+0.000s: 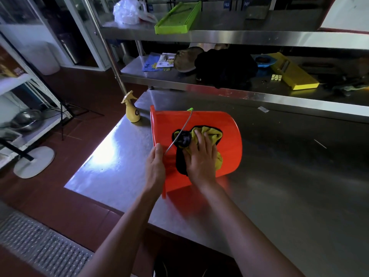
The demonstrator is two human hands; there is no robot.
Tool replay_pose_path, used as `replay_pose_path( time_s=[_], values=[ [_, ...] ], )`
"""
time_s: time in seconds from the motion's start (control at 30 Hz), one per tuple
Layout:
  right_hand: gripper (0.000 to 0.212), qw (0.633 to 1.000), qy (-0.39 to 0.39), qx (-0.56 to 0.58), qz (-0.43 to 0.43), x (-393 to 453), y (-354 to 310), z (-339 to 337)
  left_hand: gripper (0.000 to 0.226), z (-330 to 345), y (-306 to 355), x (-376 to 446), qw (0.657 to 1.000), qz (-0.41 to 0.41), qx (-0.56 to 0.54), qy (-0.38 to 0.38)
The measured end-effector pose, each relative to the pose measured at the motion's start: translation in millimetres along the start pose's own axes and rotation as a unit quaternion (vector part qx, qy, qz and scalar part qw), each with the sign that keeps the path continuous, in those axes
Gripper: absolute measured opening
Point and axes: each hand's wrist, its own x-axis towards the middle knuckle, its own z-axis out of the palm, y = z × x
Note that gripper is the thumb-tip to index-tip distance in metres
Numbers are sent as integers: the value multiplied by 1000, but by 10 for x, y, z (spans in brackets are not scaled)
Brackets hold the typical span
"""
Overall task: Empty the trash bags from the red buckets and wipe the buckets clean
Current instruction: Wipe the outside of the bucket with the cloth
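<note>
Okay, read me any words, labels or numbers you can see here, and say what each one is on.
Nothing is legible.
Spray bottle: round dark emblem, too small to read.
Blue tags above the top shelf: blurred.
Printed packets on the middle shelf: blurred.
Red bucket: no text visible.

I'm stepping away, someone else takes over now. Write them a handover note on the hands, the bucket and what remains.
Left hand: grips the rim of the red bucket, which lies on its side on the steel table.
Right hand: presses the yellow cloth flat against the bucket's outer wall.
Yellow spray bottle stands beside the bucket's rim.
Done: no bag visible on this bucket.
Left: finish wiping; inside not visible. No other bucket in view.
</note>
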Motion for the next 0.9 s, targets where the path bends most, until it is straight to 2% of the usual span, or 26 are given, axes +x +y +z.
replay_pose_path(
  time_s=[0.17,0.53,0.9],
  values=[
    [48,999,-38,-14,-34,-129,-136,-30,48,-61,92,168,997,-51,-54,-21],
    [48,995,-28,-18,-92,-431,-291,-99,38,-85,212,210,976,-125,-149,-98],
    [47,996,-56,5,-63,-192,-428,-388,59,-144,252,214,959,-162,-201,-120]
  ],
)
